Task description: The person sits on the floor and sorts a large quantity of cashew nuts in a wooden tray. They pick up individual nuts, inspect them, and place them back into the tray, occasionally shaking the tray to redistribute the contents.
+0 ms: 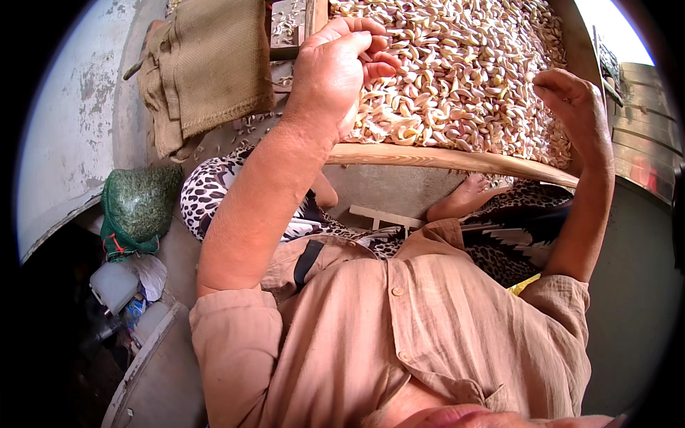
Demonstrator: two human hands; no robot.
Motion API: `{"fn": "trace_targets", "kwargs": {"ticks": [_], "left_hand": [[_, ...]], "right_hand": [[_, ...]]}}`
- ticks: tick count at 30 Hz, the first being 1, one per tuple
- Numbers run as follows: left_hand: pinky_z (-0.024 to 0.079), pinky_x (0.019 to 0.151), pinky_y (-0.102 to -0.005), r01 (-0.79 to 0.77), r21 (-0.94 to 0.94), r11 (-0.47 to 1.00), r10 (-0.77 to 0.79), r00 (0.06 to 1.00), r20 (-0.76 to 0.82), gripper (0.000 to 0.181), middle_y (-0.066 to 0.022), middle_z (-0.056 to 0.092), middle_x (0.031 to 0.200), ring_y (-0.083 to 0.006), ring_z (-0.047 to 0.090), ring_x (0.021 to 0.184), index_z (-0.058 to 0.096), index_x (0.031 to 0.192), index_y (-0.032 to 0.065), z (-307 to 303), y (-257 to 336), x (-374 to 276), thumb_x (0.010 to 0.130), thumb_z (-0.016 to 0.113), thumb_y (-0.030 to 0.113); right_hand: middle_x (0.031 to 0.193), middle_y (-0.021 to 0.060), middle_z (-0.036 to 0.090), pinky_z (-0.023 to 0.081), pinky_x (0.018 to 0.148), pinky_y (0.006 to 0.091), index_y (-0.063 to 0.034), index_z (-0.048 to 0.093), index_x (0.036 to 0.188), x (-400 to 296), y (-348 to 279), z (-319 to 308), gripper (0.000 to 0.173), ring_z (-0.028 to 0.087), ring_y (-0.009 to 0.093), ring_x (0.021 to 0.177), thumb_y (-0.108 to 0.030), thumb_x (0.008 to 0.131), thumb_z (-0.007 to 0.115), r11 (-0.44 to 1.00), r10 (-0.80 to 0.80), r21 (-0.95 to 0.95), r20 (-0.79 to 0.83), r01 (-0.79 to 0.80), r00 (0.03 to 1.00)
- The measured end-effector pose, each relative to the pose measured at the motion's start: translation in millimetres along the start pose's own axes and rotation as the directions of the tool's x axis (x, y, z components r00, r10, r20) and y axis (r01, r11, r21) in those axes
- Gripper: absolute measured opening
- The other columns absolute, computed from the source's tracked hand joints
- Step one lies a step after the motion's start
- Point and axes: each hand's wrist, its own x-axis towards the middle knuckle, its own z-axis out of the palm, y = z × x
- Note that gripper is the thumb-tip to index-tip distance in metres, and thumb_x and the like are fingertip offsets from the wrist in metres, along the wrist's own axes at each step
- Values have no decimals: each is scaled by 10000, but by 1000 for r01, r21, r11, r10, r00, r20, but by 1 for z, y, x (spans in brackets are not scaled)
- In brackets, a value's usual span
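Observation:
Loose garlic cloves (449,80), pale with pinkish skins, cover a wide wooden-edged tray before me. Over its left part is my left hand (345,59), palm turned inward and fingers curled. A small pale piece, seemingly a garlic clove (365,56), shows between its thumb and fingers. My right hand (575,101) hangs above the tray's right side with thumb and fingertips drawn together. A whitish clove appears right at those fingertips; whether it is pinched or lies behind them I cannot tell. The front wooden rail (428,155) of the tray runs between my hands and my body.
Folded burlap cloth (219,64) hangs at the left of the tray. A stuffed green mesh bag (142,203) sits on the floor by a worn wall (80,96), near a white plastic container (113,286). My bare foot (463,198) rests below the rail, beside a low wooden piece (385,216).

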Motion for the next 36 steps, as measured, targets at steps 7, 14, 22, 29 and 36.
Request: {"fn": "trace_targets", "kwargs": {"ticks": [7, 14, 22, 29, 36], "left_hand": [[561, 805, -302, -19, -117, 993, 24, 999, 42, 259, -106, 643, 1011, -236, 683, 909, 614, 1173, -33, -20, 15, 13, 1075, 412, 96], [531, 803, -287, -5, -154, 988, 20, 995, 95, 254, -99, 647, 1026, -210, 655, 933, 607, 1183, -26, -29, 22, 17, 1084, 418, 111], [538, 793, -277, 54, -113, 992, -47, 997, 66, 267, -98, 646, 1021, -208, 664, 918, 614, 1204, -40, -30, 13, 5, 1081, 417, 95], [554, 769, -265, 84, -58, 995, -79, 993, 85, 263, -104, 646, 1016, -212, 686, 914, 613, 1204, -44, -9, 7, -3, 1077, 425, 88], [556, 772, -269, 117, -28, 993, -114, 990, 82, 252, -94, 639, 1021, -208, 681, 900, 614, 1189, -33, -3, -1, -4, 1077, 422, 85]], "right_hand": [[906, 62, 737, 548, 766, 291, -10, 738, 1041, 5, -8, 26, 156, 677, 105, 821, -53, 894, 706, 987, -140, -84, 4, 140, 990], [842, 65, 741, 536, 680, 301, -18, 751, 1008, 21, -16, 13, 142, 656, 104, 724, -52, 873, 723, 971, -188, -155, -38, 180, 981], [882, 93, 771, 587, 728, 356, -52, 786, 985, 31, -40, 55, 137, 732, 180, 773, -77, 858, 741, 946, -232, -204, 122, 253, 965], [869, 120, 729, 591, 740, 398, -52, 750, 958, 49, -41, 92, 166, 724, 257, 771, -116, 805, 753, 817, -297, -438, 239, 375, 925], [839, 112, 715, 576, 751, 456, -72, 706, 852, 50, -46, 100, 105, 718, 321, 821, -86, 750, 682, 752, -313, -508, 285, 420, 906]]}}
